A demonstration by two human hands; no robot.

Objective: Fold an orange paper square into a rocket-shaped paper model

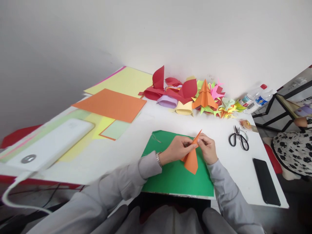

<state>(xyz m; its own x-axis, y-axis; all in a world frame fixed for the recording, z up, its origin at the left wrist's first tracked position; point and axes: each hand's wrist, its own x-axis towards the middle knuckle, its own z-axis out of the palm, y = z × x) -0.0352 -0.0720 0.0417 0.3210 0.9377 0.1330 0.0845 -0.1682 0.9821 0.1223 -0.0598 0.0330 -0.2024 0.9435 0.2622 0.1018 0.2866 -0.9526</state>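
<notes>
A folded orange paper piece with a pointed tip is held between both my hands above a green sheet lying on the white table. My left hand pinches its left side, fingers closed on the fold. Pressed against it from the right, my right hand pinches the same piece near the tip. Both sleeves are grey, and a watch shows on my left wrist.
Black scissors and a black phone lie to the right. A heap of folded coloured paper shapes sits at the back by the wall, plastic bottles beside it. Orange and yellow sheets lie left. Another person sits at far right.
</notes>
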